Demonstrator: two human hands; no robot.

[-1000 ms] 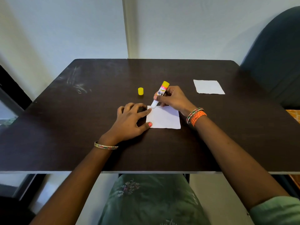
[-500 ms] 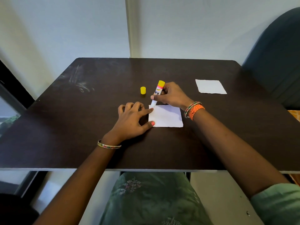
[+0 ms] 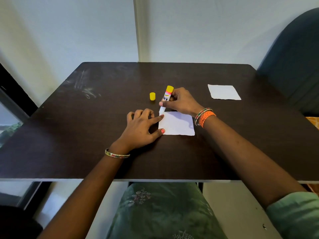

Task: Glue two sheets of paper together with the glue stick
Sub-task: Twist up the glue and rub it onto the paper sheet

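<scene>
A dark brown tabotop isn't much to look at: the tabletop (image 3: 224, 144) is a dark wood-grain slab, smudged with pale streaks at the far left, and it's pushed up against a plain whitish wall (image 3: 69, 31). A dark blue chair back (image 3: 296, 57) is seen at the far right, and green patterned fabric is draped over the lap below the near edge.

The glue stick (image 3: 166, 99) is a white tube with a yellow end and a pink-and-yellow label; it's tilted, with the white tip set down at the far left corner of the near sheet (image 3: 177, 124). It's pinched by the right hand (image 3: 183, 102), fingers curled round the tube. That sheet is small, white and slightly rough-edged, laid flat at the middle of the tabletop. It's pinned down at its left edge by the left hand (image 3: 141, 130), index finger and thumb stretched onto the paper, the other fingers curled.

The yellow cap (image 3: 152, 96) is stood just left of the glue stick. A second white sheet (image 3: 223, 92) is laid well apart at the far right.
</scene>
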